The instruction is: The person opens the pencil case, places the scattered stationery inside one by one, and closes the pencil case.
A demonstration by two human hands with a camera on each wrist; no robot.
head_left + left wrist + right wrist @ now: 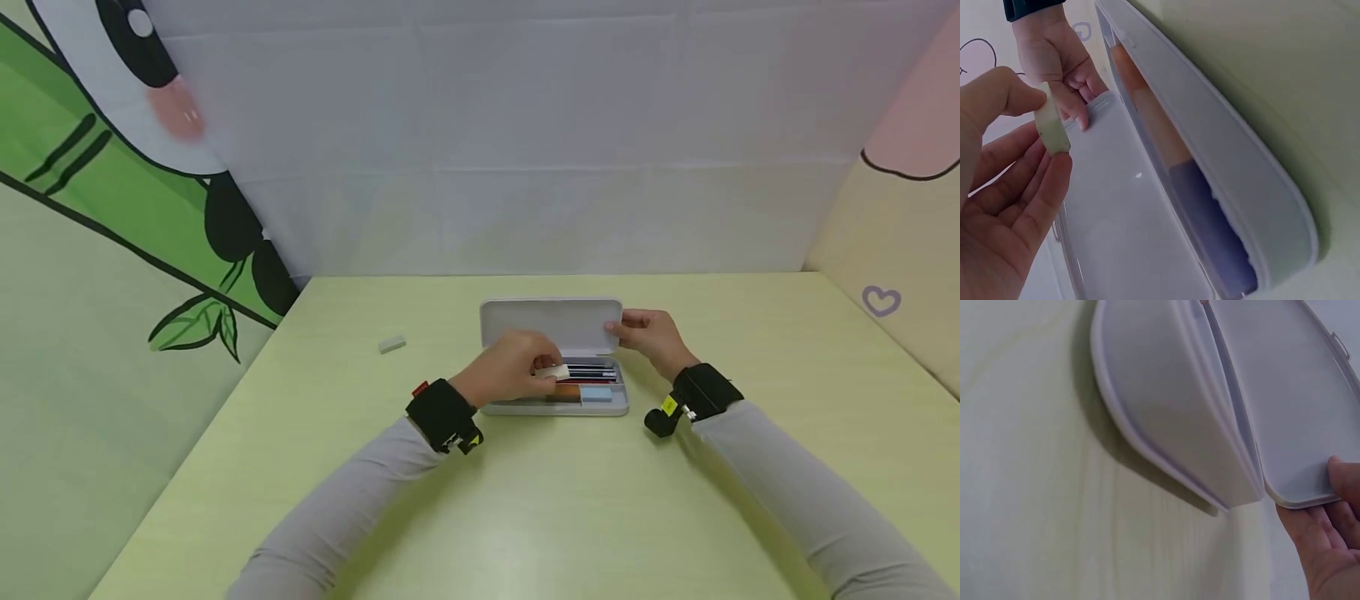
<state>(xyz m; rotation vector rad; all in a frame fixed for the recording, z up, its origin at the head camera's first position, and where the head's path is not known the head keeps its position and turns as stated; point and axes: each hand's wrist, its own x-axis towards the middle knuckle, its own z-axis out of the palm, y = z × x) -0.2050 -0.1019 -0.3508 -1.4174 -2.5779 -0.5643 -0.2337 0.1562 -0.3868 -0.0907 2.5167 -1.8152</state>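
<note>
My left hand point(517, 367) pinches a small white eraser point(1052, 122) between thumb and fingertips, above the open pencil case point(555, 410). The pale grey case lies on the table with its hinged lid point(543, 325) raised at the back. My right hand point(654, 337) grips the lid's right corner, thumb on the inner face and fingers behind, as the right wrist view shows. Several dark pencils point(592, 372) lie in the rear part of the case. A brown piece point(566, 392) and a light blue block point(596, 394) sit along the front. My left hand hides the case's left part.
A small whitish block point(392, 344) lies on the pale yellow table point(540, 508), left of the case. Behind the table hangs a white backdrop point(525, 150), with a printed side panel point(90, 275) at the left and another wall point(900, 242) at the right.
</note>
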